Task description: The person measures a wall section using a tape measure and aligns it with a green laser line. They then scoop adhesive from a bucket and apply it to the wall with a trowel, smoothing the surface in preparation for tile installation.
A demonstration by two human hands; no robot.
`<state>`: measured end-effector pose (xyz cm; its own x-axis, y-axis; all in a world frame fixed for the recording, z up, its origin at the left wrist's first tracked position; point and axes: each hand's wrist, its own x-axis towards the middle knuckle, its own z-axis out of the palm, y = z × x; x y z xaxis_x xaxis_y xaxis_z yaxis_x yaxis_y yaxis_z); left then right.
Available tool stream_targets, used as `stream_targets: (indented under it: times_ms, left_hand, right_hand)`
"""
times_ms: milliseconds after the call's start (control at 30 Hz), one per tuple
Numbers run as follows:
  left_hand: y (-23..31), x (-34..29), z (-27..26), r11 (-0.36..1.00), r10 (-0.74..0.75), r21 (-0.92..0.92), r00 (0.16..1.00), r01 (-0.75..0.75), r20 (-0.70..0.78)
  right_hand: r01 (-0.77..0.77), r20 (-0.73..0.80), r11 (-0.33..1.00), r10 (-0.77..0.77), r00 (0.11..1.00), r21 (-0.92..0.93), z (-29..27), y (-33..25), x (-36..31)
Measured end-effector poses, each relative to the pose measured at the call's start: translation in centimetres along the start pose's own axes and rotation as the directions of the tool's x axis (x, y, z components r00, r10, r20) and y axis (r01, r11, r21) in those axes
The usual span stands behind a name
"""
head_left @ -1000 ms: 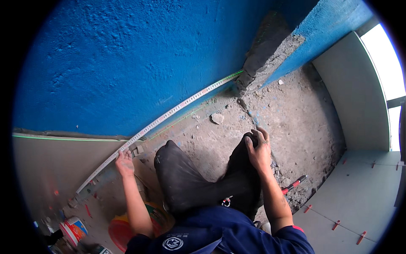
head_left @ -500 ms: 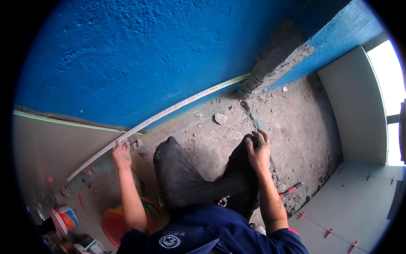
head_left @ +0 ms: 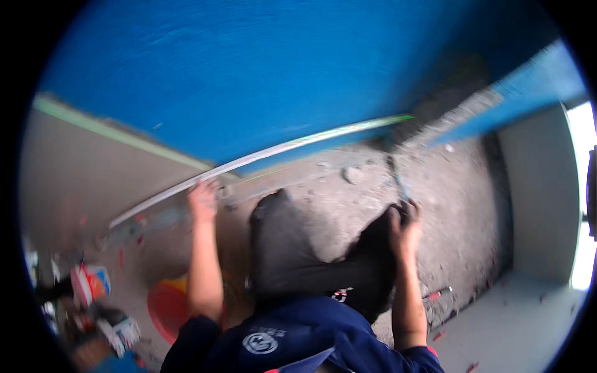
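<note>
A long white measuring tape blade [head_left: 267, 152] stretches along the base of the blue wall [head_left: 249, 74], from the grey board at the left to the rough corner at the right. My left hand [head_left: 203, 198] has its fingers closed at the blade, left of the middle. Motion blur hides the exact grip. Over my right knee rests my right hand [head_left: 406, 230], thumb and fingers apart, with nothing seen in it. Both dark-trousered knees are bent between my arms. The tape's markings are smeared.
Rubble with a loose stone [head_left: 353, 174] covers the floor ahead. A red bucket [head_left: 168, 309] stands by my left arm, with tubs [head_left: 90, 284] farther left. At right lie a red-and-black pen-like tool [head_left: 438, 294] and pale tiles [head_left: 497, 329] with red clips.
The view has swung, so the scene sits farther right and is blurred. My left hand is still at the tape and my right hand still on the knee.
</note>
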<state>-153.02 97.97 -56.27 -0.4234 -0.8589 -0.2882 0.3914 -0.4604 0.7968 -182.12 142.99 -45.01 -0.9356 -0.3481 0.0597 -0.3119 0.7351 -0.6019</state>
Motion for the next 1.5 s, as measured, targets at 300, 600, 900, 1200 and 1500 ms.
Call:
stream_targets:
  times_ms: [300, 600, 900, 1200, 1500]
  left_hand:
    - [0.3, 0.0, 2.9, 0.996, -0.082, 0.013, 0.996, 0.083, -0.047]
    - [-0.1, 0.1, 2.6, 0.995, -0.091, 0.028, 0.995, 0.092, -0.044]
    - [0.0, 0.5, 3.0, 0.995, -0.083, 0.055, 0.994, 0.087, -0.071]
    - [-0.2, -0.2, -2.9, 0.999, -0.039, -0.017, 0.997, 0.038, -0.068]
    - [16.8, -7.3, 2.8, 0.877, 0.448, 0.17, 0.892, -0.45, 0.054]
  right_hand:
    - [0.038, -0.023, 0.996, -0.037, 0.999, 0.077, 0.7, 0.8, -0.1]
    - [0.055, -0.013, 0.997, -0.055, 0.998, 0.062, 0.9, 0.8, 0.2]
    - [0.07, -0.023, 0.996, -0.069, 0.997, 0.055, 1.4, 0.8, -0.1]
    - [0.02, -0.032, 0.996, -0.018, 0.999, 0.089, 1.2, -0.5, 0.7]
    - [-0.038, -0.003, 0.999, 0.038, 0.999, 0.01, 2.7, -0.1, 1.2]
